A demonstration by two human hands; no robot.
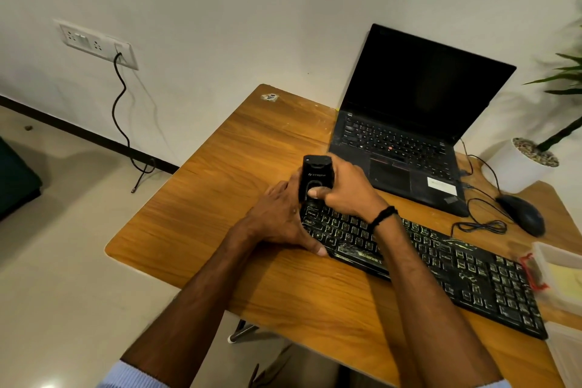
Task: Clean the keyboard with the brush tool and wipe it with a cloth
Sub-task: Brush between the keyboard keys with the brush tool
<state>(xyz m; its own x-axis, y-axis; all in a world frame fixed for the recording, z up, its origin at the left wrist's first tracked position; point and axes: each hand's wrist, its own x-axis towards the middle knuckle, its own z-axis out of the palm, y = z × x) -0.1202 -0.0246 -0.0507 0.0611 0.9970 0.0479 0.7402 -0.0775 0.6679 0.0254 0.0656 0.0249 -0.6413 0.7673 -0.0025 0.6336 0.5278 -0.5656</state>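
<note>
**On a wooden desk, brushing looks barely begun**

The grainy, round-cornered wooden desk (245,167) stands against a plain white wall. The black keyboard (441,258), with glossy keys and pale legends, lies along its near edge. The right hand (346,192) grips the blocky black plastic brush tool (316,173) upright over the keyboard's left end, thumb on its button; the bristles are hidden. The left hand (277,217) lies flat, fingers relaxed, steadying that end. Brushing seems to be at the first keys, so the other keys and the wiping are left. A yellow item (563,280), perhaps the cloth, sits untouched in a clear box (563,257).
</note>
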